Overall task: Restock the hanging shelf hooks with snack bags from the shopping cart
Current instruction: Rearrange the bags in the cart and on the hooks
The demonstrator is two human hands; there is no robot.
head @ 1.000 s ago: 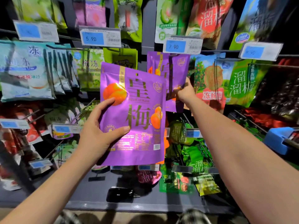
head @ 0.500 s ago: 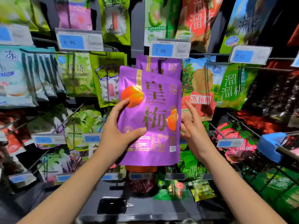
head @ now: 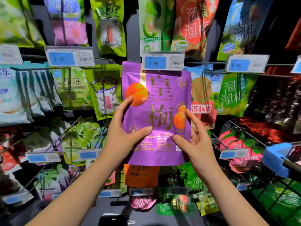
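- We hold the purple snack bag (head: pixel 160 88) at the middle row, its top under the price tag (head: pixel 162 62).
- Our left hand (head: pixel 123 137) grips its left side; our right hand (head: pixel 197 144) pinches its lower right.
- We keep it level and feel its hole onto the hook, which is hidden from us.

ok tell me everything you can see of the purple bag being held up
A glossy, foil-like purple bag, upright and facing the camera, with large gold characters, orange fruit pictures at upper left and mid right, and fine print low down. Its top edge sits behind the 7.90 price tag; whether it is on a hook is hidden. The left hand grips its left side, thumb in front; the right hand pinches its lower right edge.
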